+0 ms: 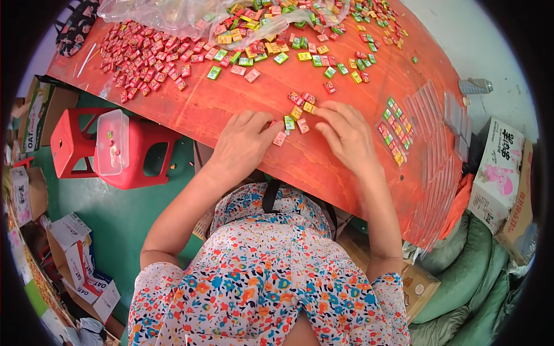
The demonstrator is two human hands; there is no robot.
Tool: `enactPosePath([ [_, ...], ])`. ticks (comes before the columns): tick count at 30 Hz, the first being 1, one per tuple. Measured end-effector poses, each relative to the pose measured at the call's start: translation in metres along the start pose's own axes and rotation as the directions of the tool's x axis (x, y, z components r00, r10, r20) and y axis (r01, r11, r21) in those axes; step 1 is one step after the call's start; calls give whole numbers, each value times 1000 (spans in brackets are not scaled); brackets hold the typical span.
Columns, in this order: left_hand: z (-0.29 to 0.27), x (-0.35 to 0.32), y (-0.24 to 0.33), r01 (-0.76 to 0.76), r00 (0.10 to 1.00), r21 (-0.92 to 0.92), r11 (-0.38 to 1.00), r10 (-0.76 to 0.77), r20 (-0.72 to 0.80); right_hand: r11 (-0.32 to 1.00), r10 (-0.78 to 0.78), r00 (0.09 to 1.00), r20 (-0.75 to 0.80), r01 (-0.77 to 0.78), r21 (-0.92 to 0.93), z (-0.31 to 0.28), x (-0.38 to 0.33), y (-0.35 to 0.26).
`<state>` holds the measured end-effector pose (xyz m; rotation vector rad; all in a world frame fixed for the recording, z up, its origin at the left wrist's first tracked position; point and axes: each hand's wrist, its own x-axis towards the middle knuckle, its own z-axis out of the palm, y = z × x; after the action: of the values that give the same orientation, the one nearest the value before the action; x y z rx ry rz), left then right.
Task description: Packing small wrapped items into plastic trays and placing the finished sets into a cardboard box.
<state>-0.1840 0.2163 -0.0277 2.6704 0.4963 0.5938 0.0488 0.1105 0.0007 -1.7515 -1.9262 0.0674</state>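
A small cluster of tiny printed boxes lies near the table's front edge, between my hands. My left hand (245, 138) is at its left side, fingers bent, with a small red box (273, 123) mostly hidden between index finger and thumb. Just beside that thumb are a pink box (280, 138) and a green box (289, 122). My right hand (348, 135) has its thumb and fingers apart, and its index fingertip touches a yellow box (310, 108). Another yellow box (296, 113), a pink box (303, 126) and red boxes (295, 98) complete the cluster.
A heap of red boxes (144, 57) covers the table's far left, with mixed boxes and a clear plastic bag (173, 17) behind. At right lie a filled clear tray (396, 131) and stacked empty trays (433, 144). A plastic container (112, 142) rests on a red stool (144, 167).
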Motion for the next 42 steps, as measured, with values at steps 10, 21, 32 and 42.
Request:
enactPosePath([
  [10,-2,15,15,82,979,-232,969,-122,-161,994,107,991,76,-106,-20,13,-7,-17],
  [21,24,30,28,122,982,-73,990,-131,-137,983,183,979,89,-184,4,4,-13,-14],
  [32,14,20,5,141,980,-25,990,-143,-139,997,-79,997,18,79,1,8,15,3],
  [42,15,18,10,106,988,-66,992,-112,-110,999,0,991,134,8,-54,2,-4,3],
])
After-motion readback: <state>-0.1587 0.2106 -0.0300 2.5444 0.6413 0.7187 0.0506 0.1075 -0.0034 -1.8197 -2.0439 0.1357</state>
